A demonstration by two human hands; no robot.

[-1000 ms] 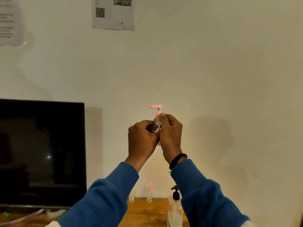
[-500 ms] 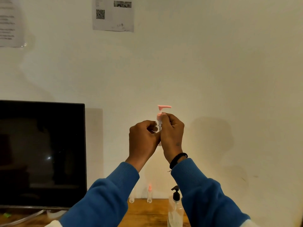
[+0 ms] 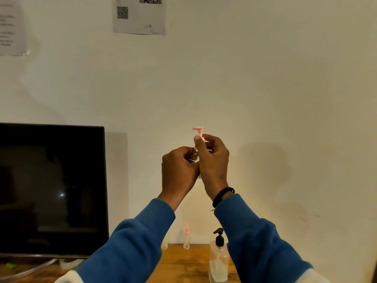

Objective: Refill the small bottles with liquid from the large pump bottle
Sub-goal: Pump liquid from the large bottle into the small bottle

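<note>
I'm watching the left hand (image 3: 179, 170) gripping the small bottle (image 3: 196, 155), the right hand (image 3: 212, 158) pinching its pink pump (image 3: 199, 132); I'd be twisting gently, keeping it upright.

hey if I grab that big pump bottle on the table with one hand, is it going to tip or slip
The pump bottle is tall and narrow, with liquid only in its lower part, so it probably stands steady but could topple if nudged near the black pump. Its clear, smooth wall may be slippery. It likely feels light.

Wooden table (image 3: 179, 262); clear, probably plastic pump bottle (image 3: 218, 266); glossy monitor (image 3: 51, 190).
</note>
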